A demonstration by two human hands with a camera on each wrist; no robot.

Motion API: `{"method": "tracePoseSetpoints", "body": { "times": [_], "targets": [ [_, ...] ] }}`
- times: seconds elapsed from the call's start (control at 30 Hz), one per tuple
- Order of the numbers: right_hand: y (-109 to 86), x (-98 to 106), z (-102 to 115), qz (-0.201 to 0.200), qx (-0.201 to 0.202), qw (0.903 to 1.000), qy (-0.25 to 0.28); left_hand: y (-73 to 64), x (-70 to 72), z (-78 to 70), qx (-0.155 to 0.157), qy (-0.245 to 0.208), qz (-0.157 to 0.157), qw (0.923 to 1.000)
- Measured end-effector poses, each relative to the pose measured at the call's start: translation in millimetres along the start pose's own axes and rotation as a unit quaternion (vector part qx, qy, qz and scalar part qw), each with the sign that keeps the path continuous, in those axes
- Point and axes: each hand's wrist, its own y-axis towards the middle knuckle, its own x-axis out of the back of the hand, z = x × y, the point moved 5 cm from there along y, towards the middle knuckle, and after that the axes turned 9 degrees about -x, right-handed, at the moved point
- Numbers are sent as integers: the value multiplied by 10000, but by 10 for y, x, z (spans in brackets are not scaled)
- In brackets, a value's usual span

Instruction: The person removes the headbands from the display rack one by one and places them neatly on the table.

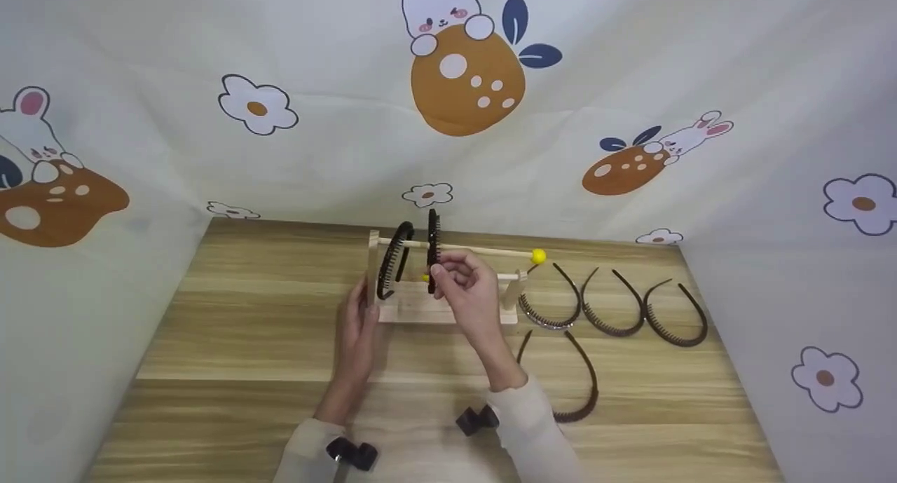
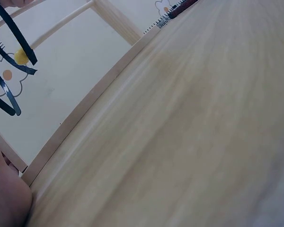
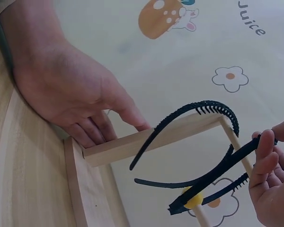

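Note:
A pale wooden rack (image 1: 448, 316) stands on the table, with an upper rod (image 1: 490, 251) ending in a yellow ball (image 1: 538, 256). My left hand (image 1: 356, 339) grips its left post (image 3: 146, 142) low down, thumb on one side and fingers on the other. A toothed black headband (image 1: 394, 259) hangs on the upper rod near that post. With thumb and fingers, my right hand (image 1: 471, 290) pinches another black headband (image 1: 433, 234), which stands upright around the same rod, a little right of the hanging one. In the right wrist view, the held headband (image 3: 213, 176) crosses in front of the other.
Right of the rack, several dark toothed headbands (image 1: 613, 327) lie in a row on the wooden table (image 1: 224, 343). One more headband (image 1: 594, 392) lies nearer, partly behind my right sleeve (image 1: 532, 427). A patterned cloth (image 1: 336, 160) rises behind the table.

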Motion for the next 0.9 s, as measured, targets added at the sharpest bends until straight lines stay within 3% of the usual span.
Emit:
{"method": "tracePoseSetpoints", "body": {
  "times": [0.53, 0.9],
  "targets": [
    [-18, 227, 150, -289, 414, 9982, 336, 12, -4, 29, -127, -138, -34, 9998],
    [-19, 377, 263, -521, 658, 9958, 360, 11, 6, 23, -35, -127, -2, 9999]
  ]
}}
